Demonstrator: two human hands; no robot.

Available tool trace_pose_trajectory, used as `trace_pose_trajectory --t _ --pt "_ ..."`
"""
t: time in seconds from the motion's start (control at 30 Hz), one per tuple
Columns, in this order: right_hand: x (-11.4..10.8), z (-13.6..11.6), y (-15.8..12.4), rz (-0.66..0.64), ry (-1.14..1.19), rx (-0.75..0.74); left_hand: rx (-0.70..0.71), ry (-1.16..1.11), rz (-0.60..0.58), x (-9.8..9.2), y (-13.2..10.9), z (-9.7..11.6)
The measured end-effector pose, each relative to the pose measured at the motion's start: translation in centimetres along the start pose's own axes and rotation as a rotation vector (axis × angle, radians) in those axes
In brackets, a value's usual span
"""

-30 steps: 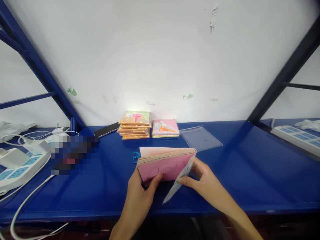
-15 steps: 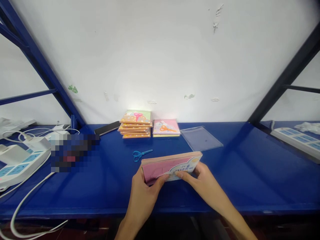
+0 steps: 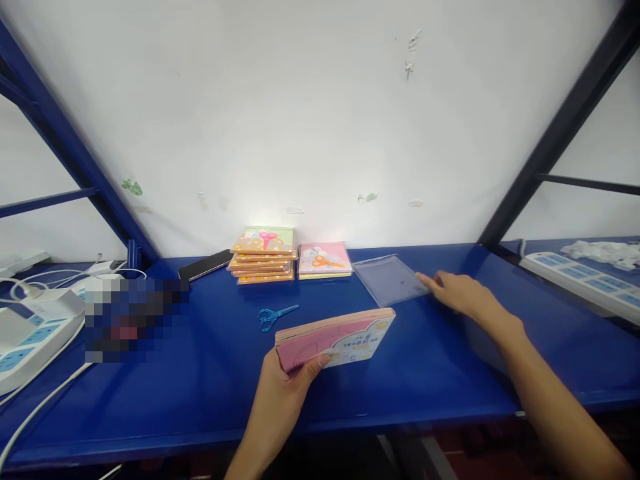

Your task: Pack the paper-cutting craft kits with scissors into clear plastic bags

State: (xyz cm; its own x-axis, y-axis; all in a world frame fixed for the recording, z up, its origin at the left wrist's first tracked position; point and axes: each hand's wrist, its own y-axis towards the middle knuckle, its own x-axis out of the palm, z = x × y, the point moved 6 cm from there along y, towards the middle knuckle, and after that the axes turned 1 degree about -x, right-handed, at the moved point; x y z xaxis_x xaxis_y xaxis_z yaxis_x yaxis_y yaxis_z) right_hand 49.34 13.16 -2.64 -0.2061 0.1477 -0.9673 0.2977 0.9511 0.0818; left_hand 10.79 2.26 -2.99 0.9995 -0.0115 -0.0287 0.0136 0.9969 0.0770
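A thick pink and white pad of paper (image 3: 333, 343) is gripped at its left end by my left hand (image 3: 290, 380), thumb across the front. My right hand (image 3: 460, 293) reaches over the table, its fingertips at the right corner of a flat clear plastic sleeve (image 3: 390, 279); whether they pinch it is hard to tell. Blue scissors (image 3: 276, 317) lie behind the pad. Farther back sit a stack of orange-edged packs (image 3: 264, 257) and, beside it, a lower pile with a pink top pack (image 3: 325, 260) showing orange scissors.
A black phone (image 3: 206, 265) lies left of the stack. White power strips stand at the left (image 3: 30, 340) and right (image 3: 585, 277), with cables along the left side. A blurred dark object (image 3: 135, 320) is near the left strip. Blue frame posts flank the table (image 3: 200, 400).
My right hand has let go of the pad and moved right and forward to the clear sleeve. My left hand still holds the pad. The view has shifted slightly.
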Motion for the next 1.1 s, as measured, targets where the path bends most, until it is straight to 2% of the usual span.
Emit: trace_pose_trajectory --t 0.1,0.2,0.37,0.47,0.53,0.63,0.73,0.8,0.9,1.0,1.1 --pt "0.6 -0.3 0.0 -0.026 0.102 -0.077 -0.012 -0.007 0.052 -0.4 -0.1 -0.4" --pt "-0.6 -0.4 -1.5 -0.027 0.265 -0.131 -0.088 -0.058 0.079 -0.7 -0.2 -1.1" --pt "-5.8 0.1 -5.5 0.153 0.783 -0.091 -0.151 -0.130 0.108 -0.7 -0.4 -0.6" --pt "-8.8 0.0 -8.3 0.316 0.782 -0.054 -0.174 -0.143 0.108 -0.3 -0.9 0.5" --pt "-9.9 -0.6 -10.0 0.390 0.745 -0.049 -0.185 -0.127 0.100 0.0 -1.3 1.1" --pt "-10.2 -2.8 -11.8 0.361 0.705 -0.127 -0.203 -0.075 0.065 0.6 -1.9 1.7" --pt "-9.7 -5.3 -12.9 0.230 0.722 -0.251 -0.181 -0.039 0.048 1.5 -2.4 2.0" --pt "-9.5 -6.3 -13.2 0.161 0.751 -0.295 -0.145 -0.017 0.076 1.7 -2.7 2.3" --pt "-9.4 -6.0 -13.2 0.121 0.760 -0.282 -0.146 -0.002 0.144 1.2 -2.6 2.5" --pt "-9.3 -4.3 -12.6 0.129 0.790 -0.210 -0.198 -0.042 0.206 0.2 -2.2 2.5" --pt "-9.0 -2.7 -11.9 0.147 0.913 -0.151 -0.201 -0.080 0.215 -0.4 -1.6 2.4"
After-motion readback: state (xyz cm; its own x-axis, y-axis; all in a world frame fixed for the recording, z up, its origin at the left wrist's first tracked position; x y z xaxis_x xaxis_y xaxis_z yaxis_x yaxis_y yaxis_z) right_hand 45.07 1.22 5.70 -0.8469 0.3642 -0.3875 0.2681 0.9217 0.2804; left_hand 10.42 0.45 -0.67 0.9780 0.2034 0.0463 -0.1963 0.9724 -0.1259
